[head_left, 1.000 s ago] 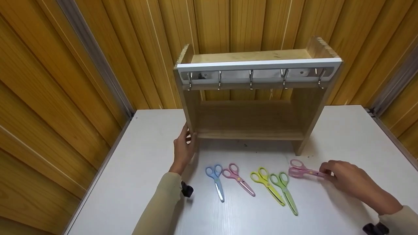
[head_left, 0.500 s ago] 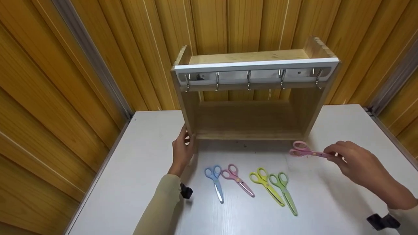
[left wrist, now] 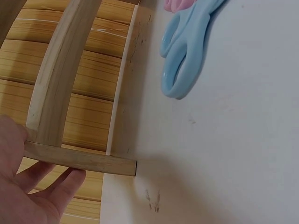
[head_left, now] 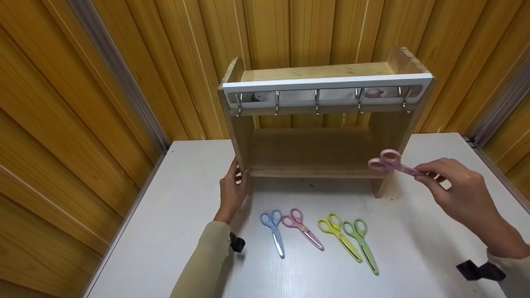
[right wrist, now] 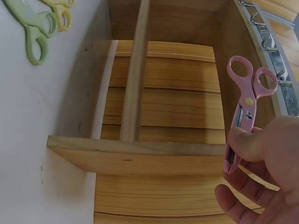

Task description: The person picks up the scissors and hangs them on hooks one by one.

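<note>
My right hand (head_left: 459, 186) pinches pink scissors (head_left: 391, 161) by the blade end, lifted off the table with the finger loops pointing left. In the right wrist view the thumb lies across the blades of these scissors (right wrist: 247, 95). A wooden shelf rack (head_left: 316, 171) carries a front rail with several metal hooks (head_left: 317, 101). My left hand (head_left: 234, 190) grips the lower left side panel of the rack; in the left wrist view fingers (left wrist: 70, 186) show under that panel (left wrist: 84, 158). The held scissors are in front of the rack's right side, below the hooks.
On the white table (head_left: 186, 207) before the rack lie blue scissors (head_left: 274, 229), a second pink pair (head_left: 304, 229), yellow scissors (head_left: 339, 236) and green scissors (head_left: 362, 244). Wood-patterned panels (head_left: 120, 186) enclose the table at the back and sides.
My right hand has raised the pink scissors from the tabletop to the height of the rack's lower shelf, their loops tipping upward. The left hand has stayed on the side panel.
</note>
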### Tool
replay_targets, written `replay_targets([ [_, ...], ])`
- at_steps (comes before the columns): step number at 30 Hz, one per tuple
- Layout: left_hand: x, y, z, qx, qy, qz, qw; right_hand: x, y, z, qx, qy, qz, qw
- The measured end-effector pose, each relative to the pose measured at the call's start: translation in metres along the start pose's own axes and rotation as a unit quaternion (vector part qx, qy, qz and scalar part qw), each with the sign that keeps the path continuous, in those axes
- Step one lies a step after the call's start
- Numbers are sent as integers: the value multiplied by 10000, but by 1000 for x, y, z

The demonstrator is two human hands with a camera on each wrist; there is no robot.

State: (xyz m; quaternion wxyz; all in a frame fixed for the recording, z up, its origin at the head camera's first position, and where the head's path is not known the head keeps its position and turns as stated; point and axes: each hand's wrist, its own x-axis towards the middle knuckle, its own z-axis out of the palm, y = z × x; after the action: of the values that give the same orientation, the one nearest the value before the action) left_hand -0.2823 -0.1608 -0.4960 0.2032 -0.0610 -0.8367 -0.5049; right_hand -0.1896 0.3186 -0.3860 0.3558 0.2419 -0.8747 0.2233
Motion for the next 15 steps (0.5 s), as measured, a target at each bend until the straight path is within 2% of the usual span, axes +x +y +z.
replay_targets([
  [4,0,0,0,59,-8,2,10000,10,-4,1,236,427,139,9987],
  [8,1,0,0,91,-10,-72,9999,20,-11,2,630,660,475,9947],
  [15,1,1,0,90,-37,-142,9999,34,-19,6,1468,926,1215,9773],
])
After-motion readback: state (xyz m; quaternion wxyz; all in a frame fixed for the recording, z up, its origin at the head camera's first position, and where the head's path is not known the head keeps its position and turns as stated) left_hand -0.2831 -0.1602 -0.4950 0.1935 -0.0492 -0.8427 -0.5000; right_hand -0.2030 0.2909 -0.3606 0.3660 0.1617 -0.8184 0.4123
